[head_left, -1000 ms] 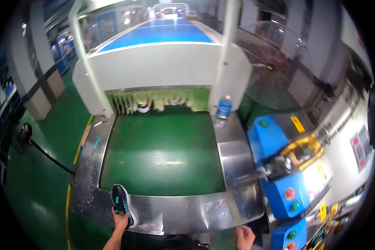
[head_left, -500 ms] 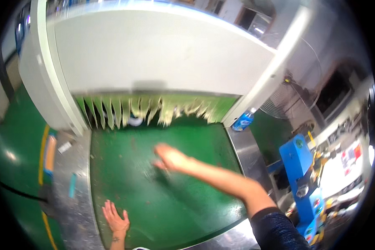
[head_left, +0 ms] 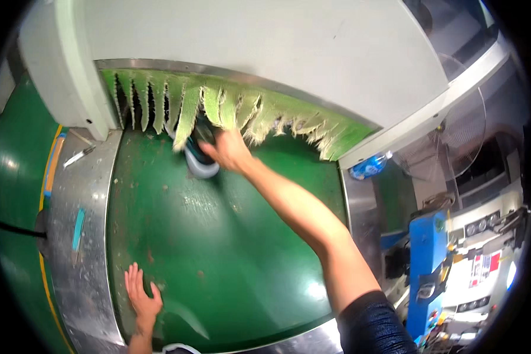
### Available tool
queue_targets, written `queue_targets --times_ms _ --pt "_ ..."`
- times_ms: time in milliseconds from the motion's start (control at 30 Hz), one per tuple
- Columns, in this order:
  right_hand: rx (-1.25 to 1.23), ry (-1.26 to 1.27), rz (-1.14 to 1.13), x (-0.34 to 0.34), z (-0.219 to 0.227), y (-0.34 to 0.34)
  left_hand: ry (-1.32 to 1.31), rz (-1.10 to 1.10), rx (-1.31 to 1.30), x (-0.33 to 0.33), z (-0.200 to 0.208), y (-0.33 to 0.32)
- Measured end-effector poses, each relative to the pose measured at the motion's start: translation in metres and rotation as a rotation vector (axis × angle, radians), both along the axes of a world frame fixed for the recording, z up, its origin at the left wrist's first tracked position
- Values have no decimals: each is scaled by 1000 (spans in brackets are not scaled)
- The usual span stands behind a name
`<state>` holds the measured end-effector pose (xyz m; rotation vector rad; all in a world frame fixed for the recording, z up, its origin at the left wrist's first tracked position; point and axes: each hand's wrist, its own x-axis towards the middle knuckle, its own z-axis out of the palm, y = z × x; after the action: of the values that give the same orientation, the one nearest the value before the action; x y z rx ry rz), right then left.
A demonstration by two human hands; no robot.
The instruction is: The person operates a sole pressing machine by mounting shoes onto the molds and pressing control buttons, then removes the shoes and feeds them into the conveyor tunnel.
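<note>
Right hand [head_left: 229, 147] moved far, from middle of flat green belt [head_left: 242, 265] to frayed green strip curtain [head_left: 189, 112]. Now at dark shoe with pale rounded sole [head_left: 202, 169], partly under strips; handling now at curtain. Grip blurred, cannot tell. Left hand [head_left: 143, 300] spread, near left.

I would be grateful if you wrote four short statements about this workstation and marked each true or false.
1. The right hand is at a dark shoe by the fringed curtain. True.
2. The left hand is gripping the teal strip. False: that hand is empty, and the strip lies on the metal border at left.
3. The curtain's strips have ragged lower ends. True.
4. The blue bottle is left of the green surface. False: it is on the right.
</note>
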<state>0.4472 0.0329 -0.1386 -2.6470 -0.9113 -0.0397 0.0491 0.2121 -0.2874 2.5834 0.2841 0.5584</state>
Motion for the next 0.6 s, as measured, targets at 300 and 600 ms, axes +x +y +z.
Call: queue_targets --times_ms 300,600 --pt "752 780 -860 -485 15 -269 35 -61 -753 3 82 -83" --pt "756 436 -960 -671 98 -356 1258 -480 -2130 -143 156 -365"
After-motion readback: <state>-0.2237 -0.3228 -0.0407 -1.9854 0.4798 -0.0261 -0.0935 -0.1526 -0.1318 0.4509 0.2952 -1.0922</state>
